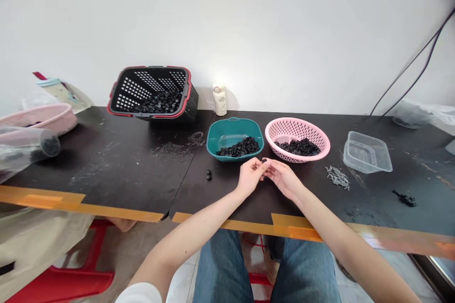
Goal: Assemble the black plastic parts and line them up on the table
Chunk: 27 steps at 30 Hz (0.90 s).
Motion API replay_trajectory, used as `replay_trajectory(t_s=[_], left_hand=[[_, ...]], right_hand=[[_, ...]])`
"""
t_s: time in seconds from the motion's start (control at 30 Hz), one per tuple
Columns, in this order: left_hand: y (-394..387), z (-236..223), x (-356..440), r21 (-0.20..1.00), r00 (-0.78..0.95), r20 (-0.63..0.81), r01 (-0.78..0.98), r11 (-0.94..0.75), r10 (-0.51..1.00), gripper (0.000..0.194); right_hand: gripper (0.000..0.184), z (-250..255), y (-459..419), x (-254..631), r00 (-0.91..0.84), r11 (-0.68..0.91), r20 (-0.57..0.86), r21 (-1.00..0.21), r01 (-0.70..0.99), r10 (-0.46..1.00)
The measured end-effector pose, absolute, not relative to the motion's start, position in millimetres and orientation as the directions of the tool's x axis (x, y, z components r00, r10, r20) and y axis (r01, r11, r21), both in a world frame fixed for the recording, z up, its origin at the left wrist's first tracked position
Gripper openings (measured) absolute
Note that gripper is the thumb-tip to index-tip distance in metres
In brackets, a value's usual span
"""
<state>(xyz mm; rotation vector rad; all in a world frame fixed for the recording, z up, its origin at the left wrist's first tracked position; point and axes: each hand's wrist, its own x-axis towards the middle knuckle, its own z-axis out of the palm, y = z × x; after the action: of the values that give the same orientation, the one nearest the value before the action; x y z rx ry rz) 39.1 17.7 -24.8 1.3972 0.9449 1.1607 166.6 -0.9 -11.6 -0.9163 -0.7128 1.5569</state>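
My left hand (250, 177) and my right hand (283, 177) meet above the front of the black table, fingertips pinched together. Between them shows a small round black part (264, 160), mostly covered by the fingers. Just beyond my left hand is a teal basin (212, 138) with a heap of small black ring-like pieces (243, 147). A pink perforated basket (292, 124), holding more small black pieces (302, 147), stands just beyond my right hand. Left of my hands, a few round black parts (208, 175) lie in a short row on the tabletop.
A dark basket with red trim (194, 99) holds black discs at the back left, near a white bottle (220, 100). To the right are grey pin-like pieces (337, 177), a clear plastic tub (368, 152) and a black cluster (406, 199). Orange tape (227, 225) lines the table's front edge.
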Motion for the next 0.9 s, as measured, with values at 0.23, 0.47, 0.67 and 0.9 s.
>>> replay_trajectory(t_s=[0.23, 0.47, 0.67, 0.9], left_hand=[[18, -25, 38, 0.979, 0.162, 0.195, 0.022, -0.201, 0.967, 0.047], [11, -14, 33, 0.901, 0.153, 0.333, 0.239, -0.362, 0.93, 0.039], [8, -8, 31, 0.808, 0.226, 0.42, 0.349, -0.476, 0.879, 0.029], [9, -10, 31, 0.766, 0.259, 0.428, 0.404, -0.5, 0.866, 0.027]], right_hand=[[0.025, -14, -1, 166, -0.029, -0.134, -0.137, -0.867, -0.48, 0.99], [0.025, -12, -3, 164, -0.007, -0.096, -0.104, -0.884, -0.457, 0.995], [0.025, -11, -3, 166, 0.021, -0.069, -0.089, -0.882, -0.465, 0.996], [0.026, -6, -4, 167, 0.015, -0.073, -0.093, -0.865, -0.497, 0.996]])
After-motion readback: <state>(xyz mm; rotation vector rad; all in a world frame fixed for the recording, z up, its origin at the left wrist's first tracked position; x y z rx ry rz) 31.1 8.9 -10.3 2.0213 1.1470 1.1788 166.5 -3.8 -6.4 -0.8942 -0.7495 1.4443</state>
